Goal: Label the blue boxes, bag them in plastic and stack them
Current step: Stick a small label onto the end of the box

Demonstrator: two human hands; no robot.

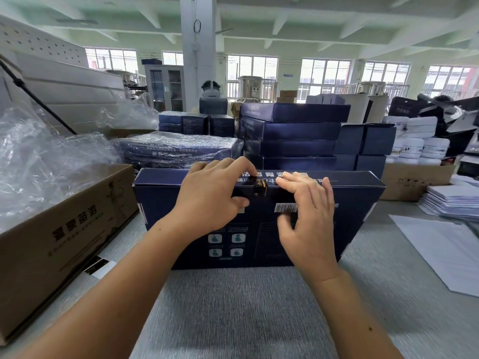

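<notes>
**A:** Nearest the camera, what lies on the grey table (233,307)?

**B:** Two bare forearms reaching forward to a blue box (363,203). It stands on its long edge on the table, tilted back a little, with its long axis running left to right. Its broad printed face, with a barcode and four small icons, looks toward the camera, and its narrow top edge faces up.

**A:** And the hands?

**B:** Both are at the box's top edge, near its middle. The left hand (210,195) is palm down, fingers curled over the edge, thumb pressed on the front face. The right hand (308,211) is just beside it, fingers spread over the edge, thumb low on the front face. A small dark label (260,189) with gold marks wraps that edge between them; the fingertips of both hands press beside it. Neither hand is clenched around anything; both lie flat against the box.

**A:** Around the box?

**B:** Behind it, a stack of blue boxes (295,133); behind and left, a bagged box (181,147). Left of it, a brown carton (64,229) with clear plastic bags (39,161) above.
</notes>
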